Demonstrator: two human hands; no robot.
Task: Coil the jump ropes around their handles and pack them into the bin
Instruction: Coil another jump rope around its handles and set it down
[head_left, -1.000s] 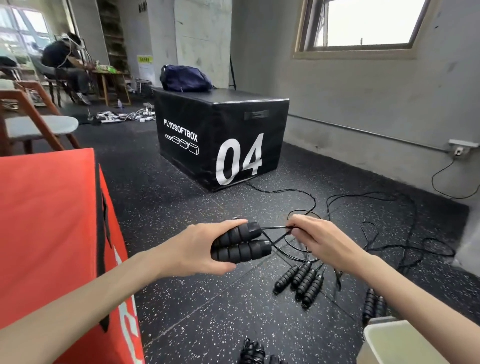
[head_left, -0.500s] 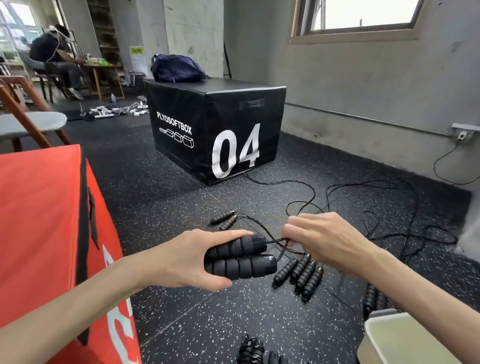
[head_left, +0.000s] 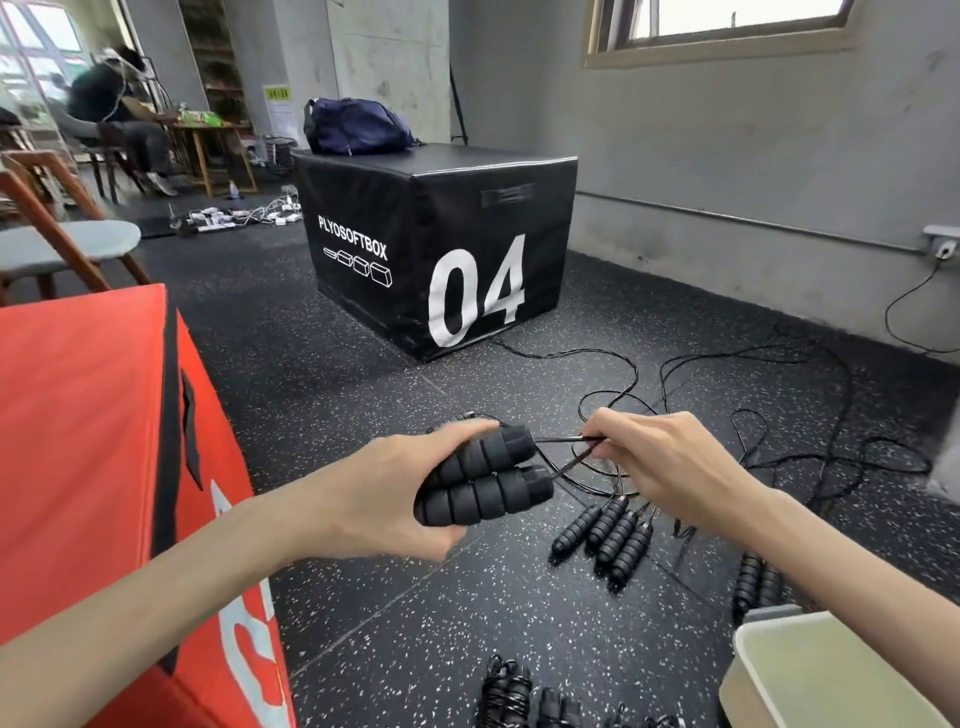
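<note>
My left hand (head_left: 387, 491) grips two black ribbed jump rope handles (head_left: 485, 480) side by side above the floor. Just to their right, my right hand (head_left: 670, 467) pinches the thin black rope (head_left: 558, 440) where it leaves the handles. Several more black handles (head_left: 605, 535) lie in a row on the floor below my right hand, and another pair (head_left: 756, 584) lies farther right. Loose ropes (head_left: 779, 410) trail in tangles over the floor behind. Coiled ropes (head_left: 506, 693) sit at the bottom edge. The pale bin (head_left: 810, 670) shows at the bottom right corner.
A red padded box (head_left: 88, 467) fills the left side close to my left arm. A black plyo box (head_left: 441, 244) marked 04 stands ahead with a blue bag (head_left: 356, 127) on top. A grey wall runs along the right. A person sits at a far table, left.
My right hand has shifted its grip along the rope near the handle ends, drawing it out to the right. The view has turned slightly; my left hand keeps hold of the handles.
</note>
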